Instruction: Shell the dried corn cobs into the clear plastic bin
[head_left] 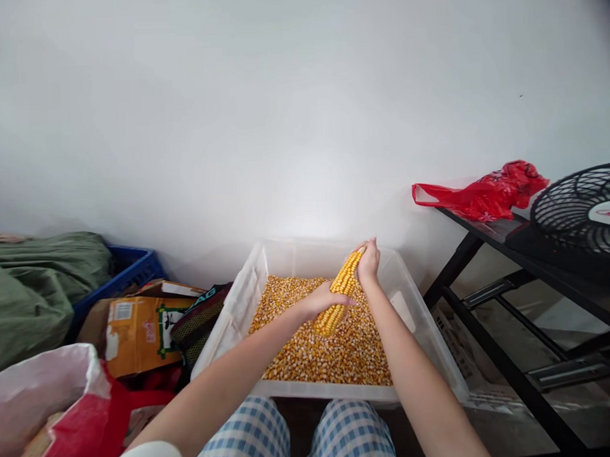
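A yellow corn cob (343,282), covered in kernels, is held tilted above a clear plastic bin (279,388). My left hand (323,299) is closed around its lower middle, with the thumb across the kernels. At the cob's upper end, my right hand (368,261) grips the tip, and some of its fingers are hidden behind the cob. Loose corn kernels (324,361) spread over the bottom of the bin below both hands.
Left of the bin stand a red and white bag (91,396), an orange cardboard box (138,334), a dark mesh bag (198,325) and a blue crate (141,261) under green cloth (32,291). At right, a black table (551,263) carries a red plastic bag (494,194) and a fan (584,209).
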The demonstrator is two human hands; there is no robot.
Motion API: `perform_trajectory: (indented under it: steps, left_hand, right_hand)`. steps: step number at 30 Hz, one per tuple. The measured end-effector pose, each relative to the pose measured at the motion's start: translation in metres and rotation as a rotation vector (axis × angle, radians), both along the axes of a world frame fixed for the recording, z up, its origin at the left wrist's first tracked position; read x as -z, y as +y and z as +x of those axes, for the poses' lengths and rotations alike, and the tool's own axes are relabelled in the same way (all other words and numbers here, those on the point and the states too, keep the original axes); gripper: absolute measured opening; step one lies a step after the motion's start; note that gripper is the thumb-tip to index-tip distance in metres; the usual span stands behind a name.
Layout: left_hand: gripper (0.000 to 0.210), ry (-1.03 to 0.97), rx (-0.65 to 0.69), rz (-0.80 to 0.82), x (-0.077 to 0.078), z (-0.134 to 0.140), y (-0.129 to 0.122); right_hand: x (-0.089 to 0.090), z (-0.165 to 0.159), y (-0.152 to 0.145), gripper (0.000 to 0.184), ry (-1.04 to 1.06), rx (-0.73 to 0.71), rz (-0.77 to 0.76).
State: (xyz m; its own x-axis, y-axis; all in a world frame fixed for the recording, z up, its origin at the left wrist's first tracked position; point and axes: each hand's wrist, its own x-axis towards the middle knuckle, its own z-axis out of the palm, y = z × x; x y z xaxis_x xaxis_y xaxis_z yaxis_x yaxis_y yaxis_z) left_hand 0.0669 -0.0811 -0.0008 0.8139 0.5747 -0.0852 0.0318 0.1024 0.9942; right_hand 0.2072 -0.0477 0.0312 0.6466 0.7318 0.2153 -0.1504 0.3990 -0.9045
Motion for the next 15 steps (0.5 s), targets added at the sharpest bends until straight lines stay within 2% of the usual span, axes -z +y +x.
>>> perform_trajectory:
  steps: [3, 5, 7, 11, 13, 15]
  left_hand:
    - [0.029, -0.059, 0.008, -0.076, -0.001, -0.003, -0.001]
    - [0.029, -0.049, 0.068, -0.152, 0.000, -0.008, 0.002]
    - [0.030, -0.037, 0.102, -0.247, 0.002, -0.012, 0.008]
    - [0.037, -0.068, -0.005, -0.437, 0.002, -0.011, 0.016]
    - [0.041, -0.087, -0.046, -0.470, 0.001, -0.008, 0.019]
    - [0.042, -0.095, -0.082, -0.461, 0.000, -0.007, 0.022]
  right_hand:
    - [0.005, 0.006, 0.003, 0.047, 0.120, -0.190, 0.018]
    - [0.012, 0.008, 0.008, 0.048, 0.161, -0.237, -0.001]
    - [0.021, 0.009, 0.014, 0.048, 0.169, -0.167, -0.030]
    - [0.036, 0.012, 0.026, 0.031, 0.120, 0.049, -0.054]
    - [0.039, 0.011, 0.028, 0.021, 0.085, 0.057, -0.062]
    - [0.038, 0.007, 0.026, 0.018, 0.084, -0.036, -0.099]
